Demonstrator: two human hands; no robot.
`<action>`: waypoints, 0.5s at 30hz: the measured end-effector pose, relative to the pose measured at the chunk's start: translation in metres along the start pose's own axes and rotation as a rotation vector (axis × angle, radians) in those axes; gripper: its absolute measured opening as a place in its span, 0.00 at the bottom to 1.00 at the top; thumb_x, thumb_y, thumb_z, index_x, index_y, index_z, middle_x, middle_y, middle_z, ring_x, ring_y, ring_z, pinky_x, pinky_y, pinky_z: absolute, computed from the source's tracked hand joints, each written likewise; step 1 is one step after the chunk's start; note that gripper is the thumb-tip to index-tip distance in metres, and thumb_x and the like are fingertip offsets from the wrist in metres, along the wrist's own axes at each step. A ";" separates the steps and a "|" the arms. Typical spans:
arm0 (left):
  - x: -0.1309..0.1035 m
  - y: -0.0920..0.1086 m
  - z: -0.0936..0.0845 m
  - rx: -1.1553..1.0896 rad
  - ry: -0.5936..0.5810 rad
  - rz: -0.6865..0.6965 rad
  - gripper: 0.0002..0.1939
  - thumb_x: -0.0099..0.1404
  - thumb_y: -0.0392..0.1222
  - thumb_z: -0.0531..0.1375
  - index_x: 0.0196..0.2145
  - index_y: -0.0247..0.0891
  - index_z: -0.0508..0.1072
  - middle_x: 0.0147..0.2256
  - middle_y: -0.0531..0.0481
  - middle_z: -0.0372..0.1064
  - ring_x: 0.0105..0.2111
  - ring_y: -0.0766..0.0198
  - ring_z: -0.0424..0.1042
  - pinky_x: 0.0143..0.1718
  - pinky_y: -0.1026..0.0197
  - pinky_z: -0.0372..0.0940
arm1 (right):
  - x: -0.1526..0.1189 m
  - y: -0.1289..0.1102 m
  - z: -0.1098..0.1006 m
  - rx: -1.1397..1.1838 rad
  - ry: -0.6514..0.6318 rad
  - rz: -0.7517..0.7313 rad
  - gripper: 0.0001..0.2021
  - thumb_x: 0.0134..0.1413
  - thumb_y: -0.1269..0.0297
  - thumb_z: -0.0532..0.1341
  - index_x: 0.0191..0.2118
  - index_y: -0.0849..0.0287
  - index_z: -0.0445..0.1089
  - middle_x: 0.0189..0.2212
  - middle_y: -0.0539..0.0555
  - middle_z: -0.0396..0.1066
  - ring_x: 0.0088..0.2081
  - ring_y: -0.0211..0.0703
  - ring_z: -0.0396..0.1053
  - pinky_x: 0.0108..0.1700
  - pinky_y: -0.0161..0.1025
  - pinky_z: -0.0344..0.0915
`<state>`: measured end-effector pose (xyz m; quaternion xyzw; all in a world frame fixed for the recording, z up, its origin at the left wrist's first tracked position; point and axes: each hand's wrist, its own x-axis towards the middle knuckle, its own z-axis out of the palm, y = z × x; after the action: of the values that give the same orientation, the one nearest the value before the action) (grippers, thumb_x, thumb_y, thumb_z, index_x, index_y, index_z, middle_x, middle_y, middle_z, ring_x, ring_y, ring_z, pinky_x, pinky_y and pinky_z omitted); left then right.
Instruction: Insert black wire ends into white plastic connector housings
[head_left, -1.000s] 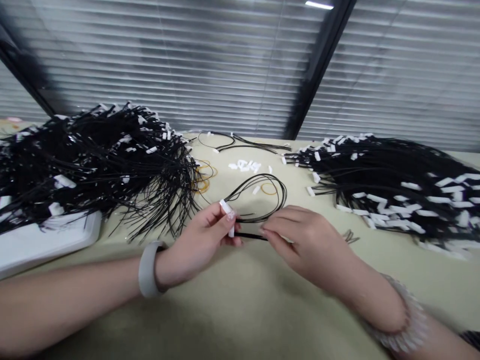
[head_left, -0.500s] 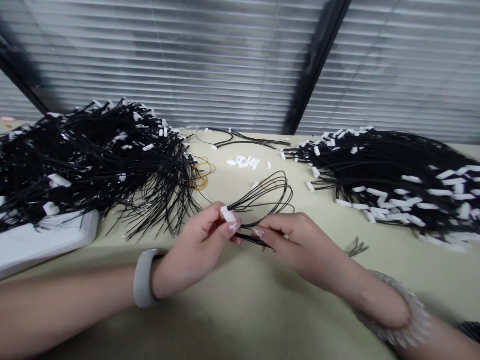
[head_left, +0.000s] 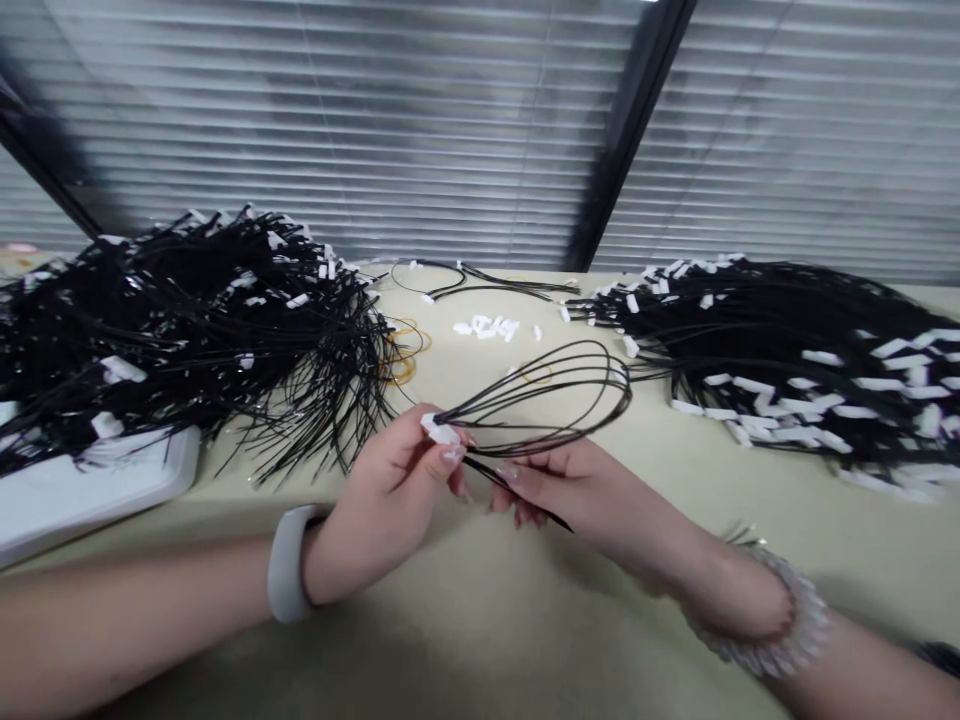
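Note:
A white plastic connector (head_left: pixel 440 430) is pinched between the thumb and fingers of my left hand (head_left: pixel 397 490). Thin black wires (head_left: pixel 555 372) leave it, bow out to the right in a wide loop and curve back toward my hands. Below that loop, my right hand (head_left: pixel 559 480) is closed on the black wires, its thumb laid along them near the connector. A dark wire end pokes out under the right fingers. The fingertips partly hide where the wires meet the connector's lower side.
A tangled heap of black wires with white connectors (head_left: pixel 187 320) lies left, above a white box (head_left: pixel 97 490). Another wire pile (head_left: pixel 787 350) lies right. Loose white connectors (head_left: pixel 487 327), yellow rubber bands (head_left: pixel 401 360) and a few wires (head_left: pixel 510 283) lie between, before the blinds (head_left: pixel 420 130).
The wire loop has opened wider and reaches farther right. My left hand with the connector has shifted slightly left, and my right hand's fingers have moved lower along the wires.

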<state>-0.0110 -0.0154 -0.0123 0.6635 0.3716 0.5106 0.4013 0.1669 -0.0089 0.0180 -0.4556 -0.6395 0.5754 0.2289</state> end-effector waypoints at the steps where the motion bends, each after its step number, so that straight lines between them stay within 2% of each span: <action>1: 0.000 -0.001 0.000 -0.021 0.000 0.015 0.06 0.66 0.39 0.50 0.33 0.38 0.65 0.25 0.55 0.63 0.23 0.69 0.67 0.27 0.65 0.63 | 0.000 0.001 0.000 0.079 -0.025 0.005 0.13 0.55 0.61 0.54 0.26 0.63 0.69 0.24 0.50 0.68 0.24 0.30 0.61 0.29 0.31 0.59; 4: 0.000 0.001 0.001 -0.057 0.011 0.044 0.05 0.66 0.38 0.51 0.33 0.38 0.65 0.26 0.54 0.63 0.24 0.70 0.67 0.28 0.66 0.63 | 0.000 0.005 -0.002 0.265 -0.023 -0.015 0.10 0.53 0.60 0.57 0.29 0.62 0.70 0.24 0.49 0.68 0.24 0.30 0.60 0.28 0.30 0.59; 7: 0.002 0.005 0.002 -0.067 -0.004 0.067 0.05 0.66 0.36 0.50 0.32 0.38 0.64 0.25 0.55 0.63 0.25 0.71 0.67 0.29 0.68 0.64 | 0.000 0.007 -0.002 0.301 0.005 -0.050 0.07 0.52 0.64 0.57 0.28 0.61 0.69 0.23 0.48 0.68 0.23 0.29 0.61 0.26 0.29 0.60; 11: 0.001 0.007 0.002 -0.096 -0.025 0.058 0.05 0.66 0.37 0.50 0.32 0.38 0.64 0.25 0.56 0.62 0.24 0.73 0.67 0.28 0.69 0.64 | -0.002 0.002 0.000 0.110 0.019 -0.058 0.11 0.55 0.66 0.53 0.24 0.61 0.66 0.20 0.49 0.67 0.22 0.31 0.63 0.26 0.30 0.62; 13: 0.001 0.006 0.002 -0.101 -0.027 0.053 0.05 0.66 0.38 0.51 0.32 0.38 0.64 0.25 0.56 0.62 0.24 0.73 0.67 0.27 0.69 0.64 | -0.004 0.000 -0.001 -0.010 0.057 -0.069 0.10 0.55 0.67 0.53 0.25 0.61 0.65 0.20 0.49 0.68 0.22 0.32 0.65 0.27 0.31 0.64; 15: 0.001 0.005 0.001 -0.088 -0.039 0.041 0.05 0.66 0.38 0.51 0.32 0.38 0.64 0.25 0.56 0.63 0.24 0.72 0.68 0.28 0.69 0.64 | -0.006 0.000 -0.003 -0.113 0.080 -0.158 0.06 0.54 0.69 0.55 0.28 0.60 0.66 0.22 0.49 0.70 0.25 0.33 0.66 0.29 0.31 0.64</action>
<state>-0.0095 -0.0170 -0.0079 0.6625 0.3271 0.5216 0.4267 0.1722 -0.0123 0.0201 -0.4387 -0.6950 0.5001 0.2728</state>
